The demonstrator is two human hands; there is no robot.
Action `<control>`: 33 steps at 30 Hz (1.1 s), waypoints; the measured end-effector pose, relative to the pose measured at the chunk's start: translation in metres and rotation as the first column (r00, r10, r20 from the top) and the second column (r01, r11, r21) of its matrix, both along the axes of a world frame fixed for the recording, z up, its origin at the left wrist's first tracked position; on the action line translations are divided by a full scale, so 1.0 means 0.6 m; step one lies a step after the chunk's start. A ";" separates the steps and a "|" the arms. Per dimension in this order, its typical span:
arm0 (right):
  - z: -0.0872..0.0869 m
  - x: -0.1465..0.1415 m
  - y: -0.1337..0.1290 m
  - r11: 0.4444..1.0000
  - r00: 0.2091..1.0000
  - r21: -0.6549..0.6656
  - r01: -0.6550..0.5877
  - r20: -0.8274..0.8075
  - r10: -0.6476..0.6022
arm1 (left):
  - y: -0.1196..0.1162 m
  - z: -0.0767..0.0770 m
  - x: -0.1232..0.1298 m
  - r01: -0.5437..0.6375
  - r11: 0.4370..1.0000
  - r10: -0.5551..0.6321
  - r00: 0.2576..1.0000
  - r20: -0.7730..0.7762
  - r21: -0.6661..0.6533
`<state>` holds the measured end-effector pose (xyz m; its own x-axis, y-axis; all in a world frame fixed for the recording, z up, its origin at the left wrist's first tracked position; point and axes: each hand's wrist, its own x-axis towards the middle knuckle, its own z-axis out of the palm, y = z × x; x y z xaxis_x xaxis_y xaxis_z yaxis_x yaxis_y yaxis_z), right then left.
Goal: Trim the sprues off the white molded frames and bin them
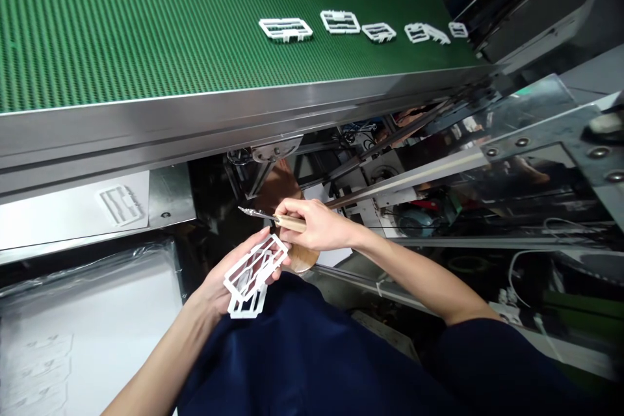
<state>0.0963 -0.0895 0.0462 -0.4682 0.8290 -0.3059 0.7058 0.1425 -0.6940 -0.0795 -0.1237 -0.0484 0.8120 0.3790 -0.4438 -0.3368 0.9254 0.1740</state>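
My left hand (218, 283) is closed on white plastic frames (256, 266), at least two overlapping, held in front of my body. Long openings with thin bars run through each frame. My right hand (322, 224), just beside it, grips a knife (291, 223) by its pale handle. The narrow metal blade points left, above the upper frame and apart from it. Fingers of the left hand behind the frames are partly hidden.
A green ribbed conveyor belt (146, 32) crosses the top, carrying several similar white frames (340, 22) toward the right. Its metal edge (219, 107) lies beyond my hands. Another frame (119, 204) rests on a white ledge at left, above a plastic-lined box (112, 312). Metal machine parts (439, 162) stand at right.
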 end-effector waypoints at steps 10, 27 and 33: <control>-0.006 -0.004 0.000 0.996 0.992 0.038 -0.085 0.094 0.081 | -0.004 0.014 0.000 -0.001 0.995 0.009 0.996 -0.088 0.101; -0.013 -0.019 -0.012 0.989 0.961 0.086 -0.123 0.260 0.097 | 0.000 0.025 0.002 0.059 0.966 0.016 0.958 -0.286 0.253; -0.024 -0.018 -0.021 0.995 0.979 0.100 0.006 0.204 -0.026 | -0.004 0.009 0.004 0.010 0.976 0.041 0.974 -0.223 0.219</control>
